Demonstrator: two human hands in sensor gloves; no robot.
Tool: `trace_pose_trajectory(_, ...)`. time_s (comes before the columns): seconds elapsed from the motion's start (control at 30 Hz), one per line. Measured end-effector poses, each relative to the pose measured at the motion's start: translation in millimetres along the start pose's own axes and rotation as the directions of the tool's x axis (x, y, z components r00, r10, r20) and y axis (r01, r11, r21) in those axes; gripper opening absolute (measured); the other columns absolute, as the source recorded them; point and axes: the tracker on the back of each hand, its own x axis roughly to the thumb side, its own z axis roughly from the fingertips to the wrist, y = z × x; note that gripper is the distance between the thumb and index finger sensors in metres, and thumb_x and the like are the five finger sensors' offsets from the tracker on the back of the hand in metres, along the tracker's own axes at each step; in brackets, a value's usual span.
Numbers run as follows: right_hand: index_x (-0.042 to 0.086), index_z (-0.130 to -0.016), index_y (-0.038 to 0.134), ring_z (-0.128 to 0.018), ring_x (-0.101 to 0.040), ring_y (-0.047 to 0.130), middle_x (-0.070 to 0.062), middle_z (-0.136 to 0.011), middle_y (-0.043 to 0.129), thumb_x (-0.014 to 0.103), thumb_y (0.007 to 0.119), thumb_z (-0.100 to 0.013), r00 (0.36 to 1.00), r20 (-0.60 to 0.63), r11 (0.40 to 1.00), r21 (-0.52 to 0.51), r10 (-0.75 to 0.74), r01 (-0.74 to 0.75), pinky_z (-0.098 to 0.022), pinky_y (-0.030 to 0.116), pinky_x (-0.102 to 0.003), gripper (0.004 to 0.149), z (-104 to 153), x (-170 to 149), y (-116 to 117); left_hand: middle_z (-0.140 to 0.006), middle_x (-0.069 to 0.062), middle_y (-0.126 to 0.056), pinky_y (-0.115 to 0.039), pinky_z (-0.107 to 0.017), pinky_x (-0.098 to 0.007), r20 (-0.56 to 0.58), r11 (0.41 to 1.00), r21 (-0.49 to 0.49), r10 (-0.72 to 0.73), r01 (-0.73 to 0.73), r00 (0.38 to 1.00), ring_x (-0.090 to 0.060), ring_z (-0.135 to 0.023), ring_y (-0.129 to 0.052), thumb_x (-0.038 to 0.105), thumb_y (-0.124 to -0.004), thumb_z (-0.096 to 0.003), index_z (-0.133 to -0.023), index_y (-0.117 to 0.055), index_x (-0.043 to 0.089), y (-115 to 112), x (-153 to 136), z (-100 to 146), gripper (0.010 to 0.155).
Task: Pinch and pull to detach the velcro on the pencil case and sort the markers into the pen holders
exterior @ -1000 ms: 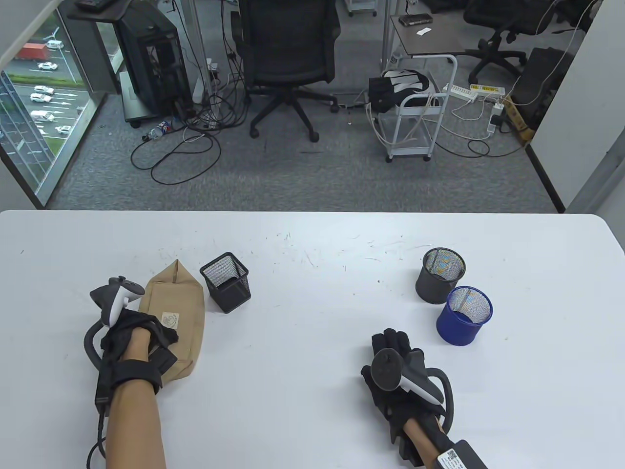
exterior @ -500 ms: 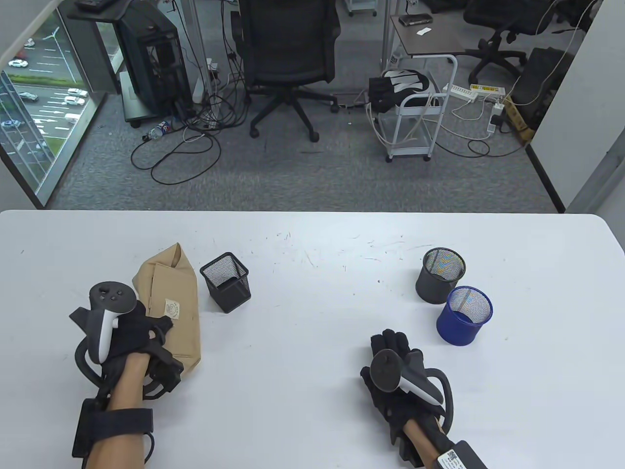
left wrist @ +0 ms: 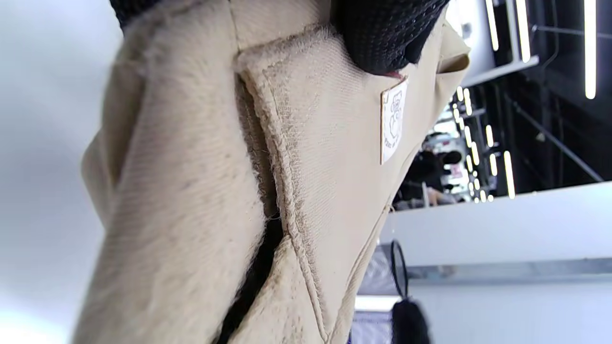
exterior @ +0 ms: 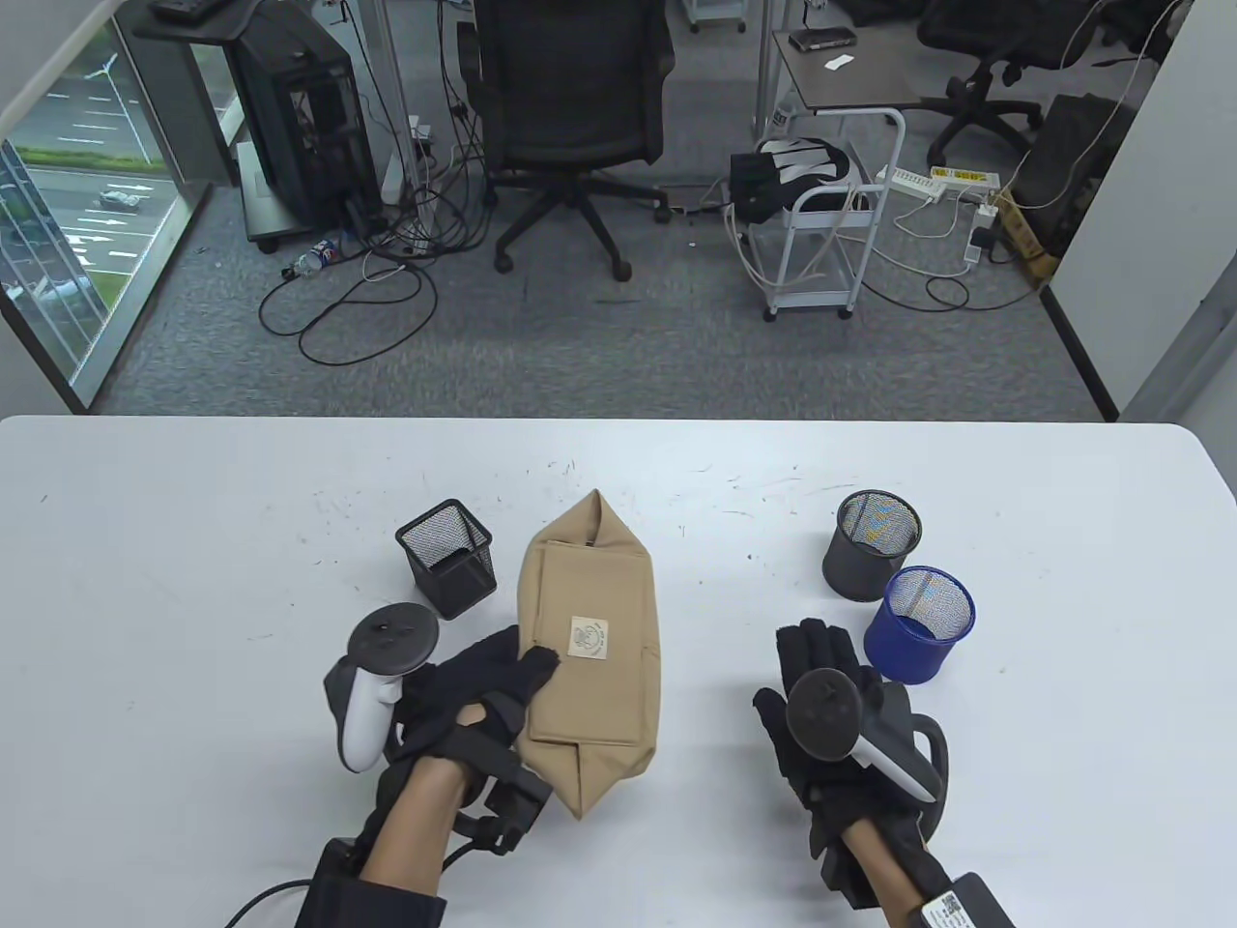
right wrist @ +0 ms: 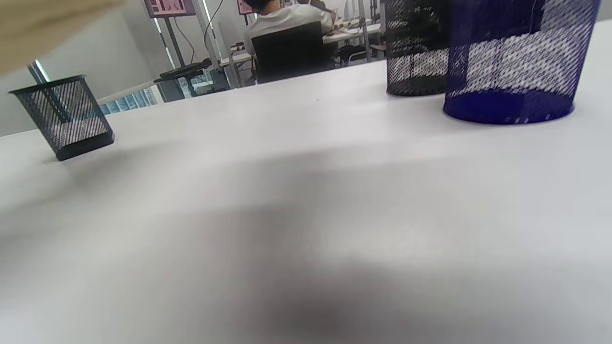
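Fingers of the left hand (exterior: pixel 474 691) curl round the left side of the tan fabric pencil case (exterior: pixel 589 657), thumb on its front flap near the small white label (exterior: pixel 587 639). Right hand (exterior: pixel 821 706) lies flat on the white table (exterior: pixel 193 580), fingers straight, holding nothing.

Change: half a second back the case lay near the table's left edge, left of the square black mesh pen holder (exterior: pixel 446 558); now it sits at the middle of the near edge, between both hands, square holder just beyond its far-left corner. Right hand has edged forward, toward the blue round mesh holder (exterior: pixel 918 623) and grey round mesh holder (exterior: pixel 872 543) at the right.

Meaning, as I judge it: case is staged for a two-hand opening; velcro not yet parted, flap lies closed in the left wrist view, and no markers show.

Relative to fingers: flap edge sits directly under the left thumb; the right hand lies near the case's right side, apart from it. Next likely needs a pinch on the flap while the left steadies.
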Motion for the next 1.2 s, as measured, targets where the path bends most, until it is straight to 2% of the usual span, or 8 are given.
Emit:
trace_pose_trajectory(0.27, 0.014, -0.109, 0.056, -0.096, -0.044, 0.075, -0.018, -0.114, 0.065, 0.058, 0.072, -0.048, 0.995, 0.095, 0.999, -0.029, -0.016, 0.019, -0.061, 0.072, -0.056, 0.077, 6.3, 48.3, -36.8, -0.098, -0.015, -0.091, -0.095, -0.049, -0.043, 0.006, 0.989, -0.062, 0.136, -0.136, 0.991, -0.036, -0.077, -0.103, 0.037, -0.07, -0.0576, -0.107, -0.068, 0.014, -41.8, -14.4, -25.7, 0.054)
trace_pose_trajectory(0.43, 0.007, -0.111, 0.046, -0.099, -0.051, 0.067, -0.027, -0.116, 0.052, 0.068, 0.072, -0.043, 0.995, 0.098, 0.989, 0.149, -0.013, -0.002, -0.059, 0.073, -0.057, 0.095, -7.5, 84.5, -12.7, -0.101, -0.014, -0.089, -0.093, -0.052, -0.045, 0.04, 0.947, -0.132, 0.3, -0.293, 0.953, -0.037, -0.081, -0.1, 0.038, -0.072, -0.0576, -0.107, -0.07, 0.017, -51.5, -24.1, -33.0, 0.053)
trace_pose_trajectory(0.53, 0.003, -0.112, 0.041, -0.099, -0.055, 0.064, -0.033, -0.115, 0.044, 0.07, 0.072, -0.041, 0.998, 0.061, 0.988, 0.151, 0.021, -0.03, -0.058, 0.074, -0.058, 0.102, -10.9, 96.0, -2.2, -0.102, -0.014, -0.088, -0.093, -0.052, -0.045, 0.048, 0.925, -0.158, 0.357, -0.346, 0.933, -0.037, -0.082, -0.099, 0.037, -0.072, -0.0574, -0.106, -0.071, 0.019, -52.4, -29.2, -34.1, 0.052)
trace_pose_trajectory(0.73, -0.008, -0.108, 0.034, -0.092, -0.064, 0.06, -0.044, -0.107, 0.041, 0.05, 0.078, -0.051, 0.992, -0.003, 0.965, 0.233, -0.122, 0.12, -0.053, 0.078, -0.061, 0.093, -14.9, 110.3, -0.7, -0.1, -0.011, -0.091, -0.095, -0.05, -0.042, 0.115, 0.965, -0.098, 0.252, -0.242, 0.961, -0.035, -0.079, -0.102, 0.036, -0.075, -0.0556, -0.104, -0.074, 0.02, -56.9, -22.9, -27.4, 0.051)
trace_pose_trajectory(0.83, -0.006, -0.105, 0.047, -0.084, -0.055, 0.079, -0.039, -0.103, 0.06, 0.028, 0.074, -0.053, 0.993, -0.085, 0.991, 0.102, -0.082, 0.09, -0.046, 0.086, -0.053, 0.067, -14.1, 116.1, -4.8, -0.098, -0.009, -0.092, -0.097, -0.049, -0.039, 0.146, 0.984, -0.054, 0.173, -0.167, 0.974, -0.032, -0.078, -0.104, 0.037, -0.075, -0.0553, -0.103, -0.075, 0.021, -59.9, -16.1, -23.2, 0.05)
trace_pose_trajectory(0.93, -0.001, -0.101, 0.062, -0.073, -0.045, 0.094, -0.032, -0.095, 0.077, 0.027, 0.071, -0.055, 0.99, -0.021, 0.988, 0.062, -0.139, 0.14, -0.037, 0.093, -0.044, 0.054, -12.7, 105.3, -15.7, -0.095, -0.01, -0.096, -0.099, -0.045, -0.038, 0.126, 0.974, -0.037, 0.225, -0.222, 0.966, -0.032, -0.073, -0.107, 0.036, -0.076, -0.0541, -0.101, -0.078, 0.02, -52.9, -20.0, -23.9, 0.05)
trace_pose_trajectory(1.07, -0.003, -0.098, 0.063, -0.066, -0.042, 0.099, -0.03, -0.089, 0.084, 0.024, 0.071, -0.055, 0.893, -0.032, 0.892, 0.04, -0.448, 0.449, -0.033, 0.095, -0.042, 0.052, -12.1, 64.5, -38.3, -0.092, -0.011, -0.098, -0.1, -0.041, -0.037, 0.065, 0.95, -0.003, 0.313, -0.314, 0.947, -0.032, -0.069, -0.109, 0.034, -0.077, -0.0533, -0.1, -0.08, 0.019, -43.2, -29.5, -25.6, 0.049)
trace_pose_trajectory(1.2, -0.004, -0.099, 0.063, -0.063, -0.041, 0.102, -0.031, -0.087, 0.085, 0.022, 0.072, -0.054, 0.716, -0.096, 0.712, 0.076, -0.691, 0.698, -0.031, 0.096, -0.039, 0.052, -18.1, 14.9, -49.3, -0.093, -0.01, -0.099, -0.099, -0.043, -0.039, 0.047, 0.937, -0.058, 0.346, -0.343, 0.937, -0.032, -0.071, -0.108, 0.034, -0.077, -0.0534, -0.1, -0.079, 0.019, -36.7, -31.1, -32.5, 0.05)
